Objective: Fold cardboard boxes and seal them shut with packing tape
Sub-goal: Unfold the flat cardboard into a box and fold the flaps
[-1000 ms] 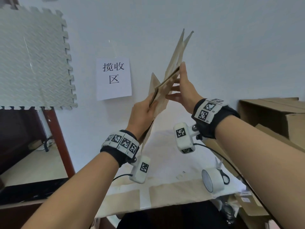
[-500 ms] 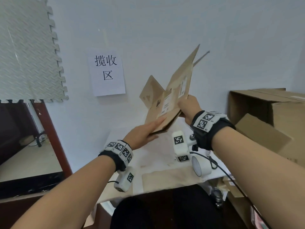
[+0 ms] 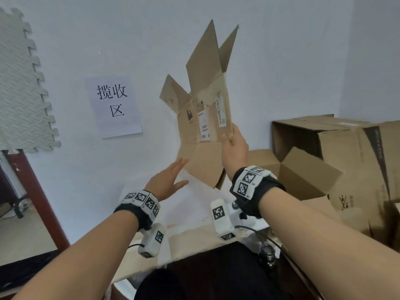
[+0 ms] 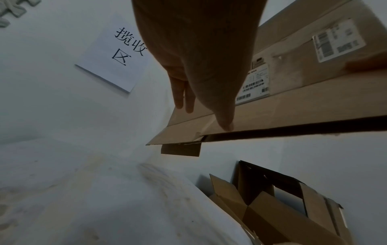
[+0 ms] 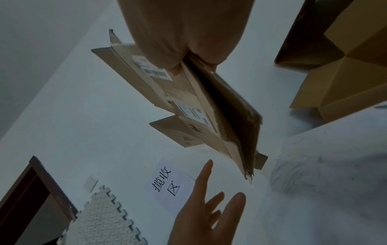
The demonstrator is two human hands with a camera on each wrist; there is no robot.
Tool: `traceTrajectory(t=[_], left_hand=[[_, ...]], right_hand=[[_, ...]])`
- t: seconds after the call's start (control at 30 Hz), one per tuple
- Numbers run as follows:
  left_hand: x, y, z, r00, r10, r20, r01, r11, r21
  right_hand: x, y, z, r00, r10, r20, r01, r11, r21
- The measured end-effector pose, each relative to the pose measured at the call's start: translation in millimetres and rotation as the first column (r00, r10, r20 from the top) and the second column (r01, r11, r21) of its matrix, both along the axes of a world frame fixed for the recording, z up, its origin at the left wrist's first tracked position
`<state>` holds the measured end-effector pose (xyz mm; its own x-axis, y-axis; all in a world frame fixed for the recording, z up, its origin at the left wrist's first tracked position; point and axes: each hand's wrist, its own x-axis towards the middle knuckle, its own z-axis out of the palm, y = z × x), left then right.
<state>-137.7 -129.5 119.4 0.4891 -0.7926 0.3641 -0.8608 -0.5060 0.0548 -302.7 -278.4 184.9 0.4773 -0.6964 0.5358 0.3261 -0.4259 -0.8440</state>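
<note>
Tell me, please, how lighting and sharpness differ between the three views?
Head view: bright and even, flattened cardboard box sharp, edges bent by the wide lens. Left wrist view: dim, left hand a dark silhouette. Right wrist view: dim, right hand blurred up close, the box's lower edge smeared.

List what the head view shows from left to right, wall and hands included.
Foam mat → paper sign → left hand → flattened cardboard box held up by the right hand → open cardboard boxes.

Flattened brown cardboard box [image 3: 204, 118], upright, flaps splayed, labelled
</note>
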Motion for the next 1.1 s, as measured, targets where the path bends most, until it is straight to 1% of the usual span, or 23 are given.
traceTrajectory(t=[0.1,0.27,0.33,0.4,0.47,0.57,0.7,0.87,0.93,1.0,1.07,1.1], left_hand=[[-8,-13,6,0.998,0.008,0.055,-0.010,0.999,0.037],[-20,-35,10,0.981,0.020,0.193,-0.055,0.982,0.179],[-21,-38,8,0.976,0.009,0.217,-0.062,0.969,0.240],[-20,-39,6,0.977,0.017,0.212,-0.073,0.963,0.260],[-18,-39,5,0.980,0.046,0.195,-0.090,0.970,0.227],[-17,-38,10,0.975,0.115,0.192,-0.140,0.983,0.119],[-15,-31,23,0.948,0.203,0.247,-0.236,0.965,0.114],[-8,-23,32,0.938,0.245,0.244,-0.263,0.964,0.044],[-4,-21,37,0.940,0.250,0.233,-0.255,0.967,-0.005],[-1,-17,43,0.942,0.251,0.224,-0.241,0.968,-0.071],[1,-10,49,0.940,0.257,0.224,-0.235,0.965,-0.118],[0,-7,53,0.939,0.263,0.223,-0.239,0.962,-0.131]], right_hand=[[-3,-6,-3,1.000,-0.027,-0.015,0.027,0.998,-0.054],[-2,-10,-5,0.999,-0.036,-0.037,0.034,0.997,-0.070],[2,-13,-7,0.998,-0.042,-0.054,0.037,0.996,-0.083],[6,-17,-8,0.997,-0.038,-0.070,0.031,0.995,-0.092],[12,-18,-6,0.996,-0.015,-0.083,0.007,0.995,-0.100],[19,-14,1,0.994,0.035,-0.108,-0.049,0.990,-0.130],[23,-18,10,0.981,0.103,-0.162,-0.131,0.977,-0.170],[22,-16,18,0.977,0.148,-0.153,-0.178,0.962,-0.205],[25,-15,20,0.978,0.139,-0.156,-0.170,0.963,-0.207],[28,-15,22,0.976,0.105,-0.189,-0.149,0.960,-0.237],[27,-15,26,0.975,0.025,-0.221,-0.098,0.941,-0.324],[26,-16,30,0.974,-0.051,-0.220,-0.042,0.917,-0.397]])
